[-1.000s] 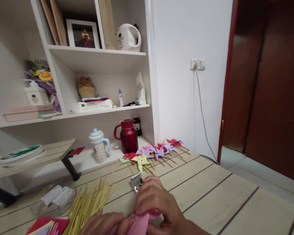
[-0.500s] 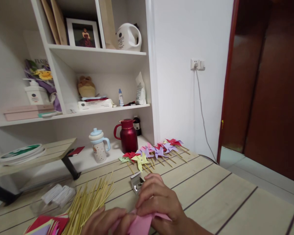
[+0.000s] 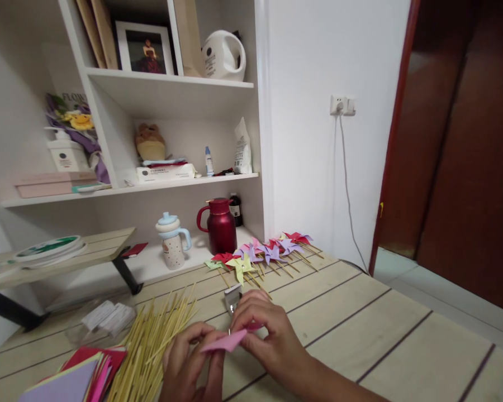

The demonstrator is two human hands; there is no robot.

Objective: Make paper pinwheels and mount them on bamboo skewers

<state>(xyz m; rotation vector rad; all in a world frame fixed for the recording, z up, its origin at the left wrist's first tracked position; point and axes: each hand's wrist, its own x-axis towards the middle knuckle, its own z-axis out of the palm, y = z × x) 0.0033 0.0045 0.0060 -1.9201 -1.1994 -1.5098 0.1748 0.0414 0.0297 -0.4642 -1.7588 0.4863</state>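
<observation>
1. Your left hand [image 3: 188, 363] sits at the bottom centre of the frame, fingers curled in, pinching the left end of a pink folded paper [image 3: 224, 341].
2. Your right hand [image 3: 262, 335] is just right of it, fingers bent close together and gripping the right side of the same paper, so the paper is held between both hands, slightly above the wooden table [image 3: 381, 335].
3. Just behind your right hand, a small metal stapler [image 3: 233, 297] lies on the table, partly hidden by your fingers.
4. To the left of your hands, a loose heap of thin bamboo sticks [image 3: 155, 340] fans across the table.
5. In the lower left corner lies a stack of coloured paper sheets [image 3: 73, 377], purple on top with red and pink under it.
6. Further back, at the middle of the frame, a row of finished paper pinwheels [image 3: 262, 254] on sticks lies along the table's far edge.
7. Behind them, on a low white shelf, stand a dark red thermos jug [image 3: 220, 226] and a speckled cup with a blue lid [image 3: 171, 243].
</observation>
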